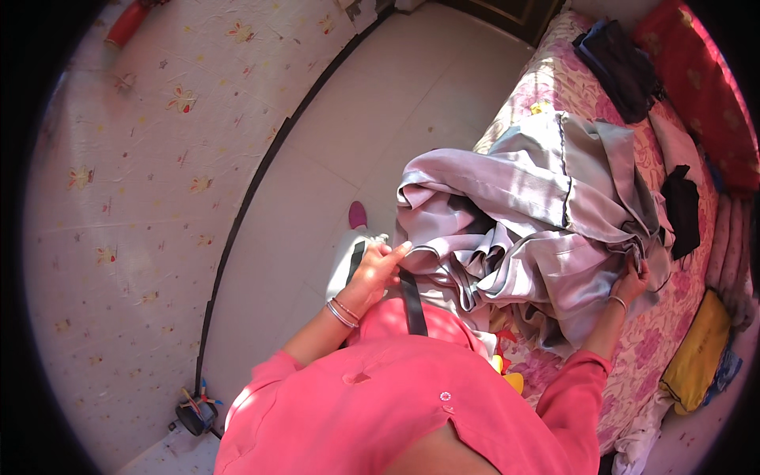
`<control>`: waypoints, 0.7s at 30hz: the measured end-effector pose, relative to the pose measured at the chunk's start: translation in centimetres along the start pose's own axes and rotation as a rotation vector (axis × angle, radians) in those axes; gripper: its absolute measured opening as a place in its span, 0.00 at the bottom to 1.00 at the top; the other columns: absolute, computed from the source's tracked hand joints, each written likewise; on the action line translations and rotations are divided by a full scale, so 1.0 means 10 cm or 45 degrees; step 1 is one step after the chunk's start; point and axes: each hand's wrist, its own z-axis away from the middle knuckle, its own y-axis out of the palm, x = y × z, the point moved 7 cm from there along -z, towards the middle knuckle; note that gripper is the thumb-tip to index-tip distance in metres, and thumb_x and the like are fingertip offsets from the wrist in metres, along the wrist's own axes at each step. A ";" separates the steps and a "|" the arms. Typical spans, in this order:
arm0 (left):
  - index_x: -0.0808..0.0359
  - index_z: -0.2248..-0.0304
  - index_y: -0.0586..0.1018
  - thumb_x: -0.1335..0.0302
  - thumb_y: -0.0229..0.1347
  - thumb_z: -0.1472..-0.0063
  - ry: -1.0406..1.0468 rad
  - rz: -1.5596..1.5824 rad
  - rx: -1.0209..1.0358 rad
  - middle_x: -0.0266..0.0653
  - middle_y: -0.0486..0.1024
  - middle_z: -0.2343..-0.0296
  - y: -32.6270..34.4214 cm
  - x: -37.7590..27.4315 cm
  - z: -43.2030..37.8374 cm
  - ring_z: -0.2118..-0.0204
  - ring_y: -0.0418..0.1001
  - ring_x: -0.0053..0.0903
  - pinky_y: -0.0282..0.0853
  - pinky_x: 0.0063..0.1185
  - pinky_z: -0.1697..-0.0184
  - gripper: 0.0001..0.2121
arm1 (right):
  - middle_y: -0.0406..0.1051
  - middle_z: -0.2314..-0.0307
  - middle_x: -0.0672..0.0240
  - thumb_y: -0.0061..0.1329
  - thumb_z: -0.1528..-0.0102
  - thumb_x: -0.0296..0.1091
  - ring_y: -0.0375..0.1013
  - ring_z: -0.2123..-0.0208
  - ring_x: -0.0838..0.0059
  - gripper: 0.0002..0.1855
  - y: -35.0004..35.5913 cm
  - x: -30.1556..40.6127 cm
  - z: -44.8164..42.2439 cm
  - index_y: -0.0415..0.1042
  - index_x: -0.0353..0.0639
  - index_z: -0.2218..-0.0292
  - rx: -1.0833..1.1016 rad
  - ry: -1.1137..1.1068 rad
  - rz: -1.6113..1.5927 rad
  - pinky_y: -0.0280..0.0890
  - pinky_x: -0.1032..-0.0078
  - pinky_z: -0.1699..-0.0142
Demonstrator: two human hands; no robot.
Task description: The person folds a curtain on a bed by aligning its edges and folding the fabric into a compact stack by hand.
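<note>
A large piece of silvery grey-pink satin fabric [534, 255] lies bunched in loose folds across the near side of a bed. Dark stitching runs along one seam of it. My left hand [380, 264] pinches the fabric's left edge between thumb and fingers, just above my lap. At the right side, my right hand [633, 282] grips a gathered, dark-edged part of the same fabric. The cloth between both hands hangs slack and hides part of the bed.
The bed has a pink floral sheet [537, 362]. Dark folded clothes [617, 71], a black cloth [681, 214] and a yellow fabric item [697, 350] lie on its far side. At left, a patterned wall [142, 196] borders the tiled floor [279, 231]. A small toy-like object [196, 412] stands lower left.
</note>
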 end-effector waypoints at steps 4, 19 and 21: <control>0.60 0.76 0.73 0.67 0.60 0.47 -0.305 0.205 0.054 0.26 0.64 0.81 0.00 0.15 -0.08 0.80 0.64 0.15 0.64 0.16 0.79 0.09 | 0.69 0.66 0.59 0.47 0.53 0.09 0.72 0.64 0.67 0.13 0.01 0.00 0.02 0.66 0.33 0.65 -0.014 0.009 -0.055 0.70 0.73 0.54; 0.63 0.64 0.67 0.60 0.54 0.42 -0.322 -0.312 0.089 0.32 0.68 0.76 0.39 -0.09 0.00 0.82 0.61 0.14 0.54 0.14 0.85 0.16 | 0.69 0.68 0.64 0.49 0.55 0.10 0.72 0.65 0.71 0.14 0.04 0.02 0.24 0.66 0.37 0.67 -0.046 0.007 -0.087 0.70 0.75 0.56; 0.66 0.66 0.69 0.61 0.55 0.42 -0.279 -0.172 0.379 0.32 0.69 0.78 0.46 -0.09 -0.04 0.83 0.61 0.14 0.53 0.13 0.85 0.16 | 0.69 0.68 0.64 0.49 0.55 0.10 0.72 0.65 0.71 0.15 0.04 0.00 0.22 0.66 0.37 0.67 -0.032 0.010 -0.117 0.70 0.76 0.56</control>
